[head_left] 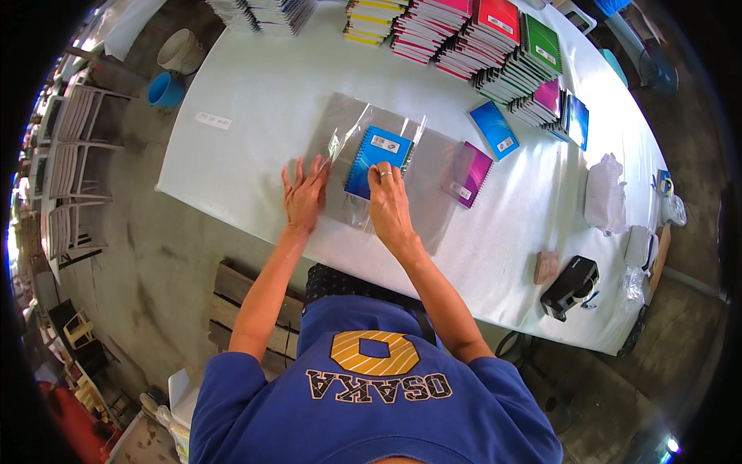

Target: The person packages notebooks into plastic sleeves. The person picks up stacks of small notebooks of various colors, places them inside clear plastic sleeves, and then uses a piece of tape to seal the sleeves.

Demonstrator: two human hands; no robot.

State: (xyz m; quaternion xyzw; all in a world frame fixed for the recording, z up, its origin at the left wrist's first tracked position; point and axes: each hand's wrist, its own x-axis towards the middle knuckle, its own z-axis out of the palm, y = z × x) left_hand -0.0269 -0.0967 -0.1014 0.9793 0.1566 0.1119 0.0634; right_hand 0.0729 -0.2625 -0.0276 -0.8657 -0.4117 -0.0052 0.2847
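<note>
A blue spiral notebook (392, 148) with a white label lies on clear plastic sheets (340, 116) on the table in front of me. My right hand (390, 203) rests over the notebook's lower right part, its fingers curled in and a ring on one of them. What those fingertips hold, if anything, is hidden. At the left edge of the plastic, my left hand (305, 193) lies with its fingers spread, the fingertips touching the sheet's edge. Right of the plastic sits a purple spiral notebook (473, 172), partly under the sheet's edge. Beyond it lies another blue notebook (491, 130), tilted.
Stacks of yellow, pink, red and green notebooks (495, 23) line the table's far side. On the right are a white plastic bag (604, 193), a brown block (546, 267) and a black tape dispenser (570, 288). A blue bucket (166, 90) stands on the floor at left.
</note>
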